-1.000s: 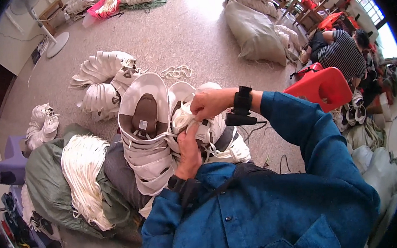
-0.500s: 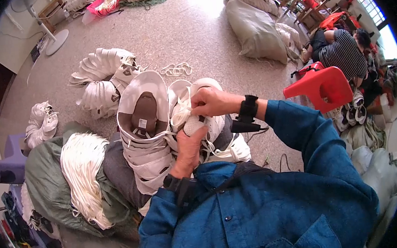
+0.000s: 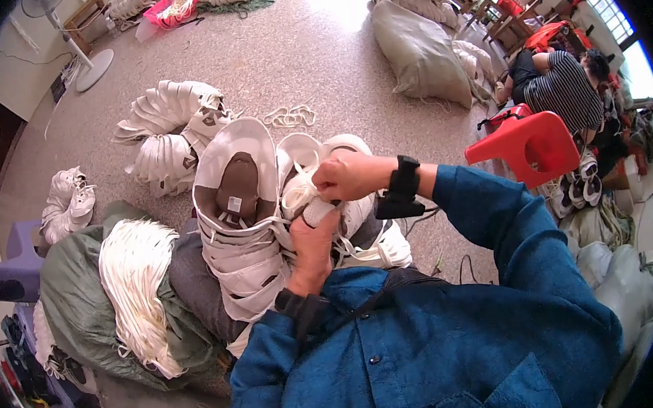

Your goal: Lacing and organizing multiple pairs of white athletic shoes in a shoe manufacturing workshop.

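Note:
A white shoe upper with a perforated part lies across my lap. My left hand is closed on its near end, thumb on top. My right hand pinches at the loops of a white shoelace bunched on the upper; its fingertips are partly hidden. Just left of my hands, a nested stack of white shoe uppers leans upright, the top one showing a brown insole lining. More white uppers lie beyond and under my right hand.
To the left, a thick bundle of white laces drapes over a green sack, beside a purple stool. Curved stacks of uppers rest on the floor ahead. At right are a red stool, a full sack and a bent-over person.
My right hand has shifted slightly to the right and is turned a little, still at the lace. The left hand keeps its hold on the upper, almost unmoved.

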Demonstrator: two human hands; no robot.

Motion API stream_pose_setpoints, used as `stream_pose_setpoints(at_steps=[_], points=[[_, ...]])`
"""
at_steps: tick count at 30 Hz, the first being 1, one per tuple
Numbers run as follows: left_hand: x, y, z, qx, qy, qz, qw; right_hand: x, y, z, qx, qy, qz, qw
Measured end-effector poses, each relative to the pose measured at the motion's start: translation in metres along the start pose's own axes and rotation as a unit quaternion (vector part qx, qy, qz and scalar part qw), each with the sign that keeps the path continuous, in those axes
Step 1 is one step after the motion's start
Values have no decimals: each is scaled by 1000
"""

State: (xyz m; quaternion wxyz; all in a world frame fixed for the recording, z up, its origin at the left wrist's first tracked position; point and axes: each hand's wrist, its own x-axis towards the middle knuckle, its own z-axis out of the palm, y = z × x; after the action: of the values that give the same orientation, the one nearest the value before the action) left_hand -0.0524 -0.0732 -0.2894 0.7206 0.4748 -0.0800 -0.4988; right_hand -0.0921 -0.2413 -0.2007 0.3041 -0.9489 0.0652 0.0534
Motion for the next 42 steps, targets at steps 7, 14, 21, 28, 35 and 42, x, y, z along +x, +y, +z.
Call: stream_pose_setpoints(at_steps=[7,14,21,28,35,42], points=[[-1,5,2,-39,-10,13,999,0,3,2,6,-7,31,999],[0,4,1,-28,9,12,999,-4,-2,6,65,56,-32,996],[-2,1,2,-7,15,15,1000,-5,4,8,-43,-7,-25,999],[-1,19,8,-84,49,-28,995,-44,-10,19,48,169,14,984],[13,27,-1,-151,41,-215,964,-62,-21,43,133,159,67,976],[7,41,0,-112,-9,-211,971,-57,-11,53,92,173,39,980]])
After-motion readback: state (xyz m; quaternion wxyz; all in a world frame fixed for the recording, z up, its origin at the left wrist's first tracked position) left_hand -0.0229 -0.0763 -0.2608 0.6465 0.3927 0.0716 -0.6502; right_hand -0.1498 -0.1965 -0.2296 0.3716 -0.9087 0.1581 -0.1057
